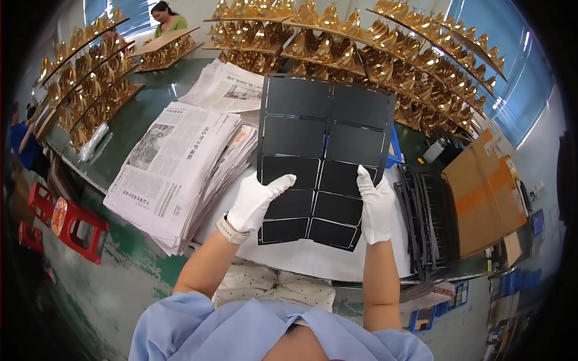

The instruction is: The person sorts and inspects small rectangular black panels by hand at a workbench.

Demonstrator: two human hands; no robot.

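Between my hands is a large black sheet (328, 135), cut with pale slits into several rectangular panels in two columns. My left hand (257, 198), in a white glove with a pale watch at the wrist, grips its left edge with the thumb on the front. My right hand (374, 204), gloved the same way, grips the right edge, thumb on top. The fingers of both hands are hidden behind the sheet. It is held up over a white work surface (289, 256), its far part covering some of what lies behind.
A tall stack of newspapers (174, 168) stands to the left. Black strips or frames (421, 222) are piled to the right, beside a cardboard box (484, 192). Gold cone-shaped pieces (328, 51) fill tiered boards at the back. Red stools (78, 222) and a person in green (168, 21) are farther left.
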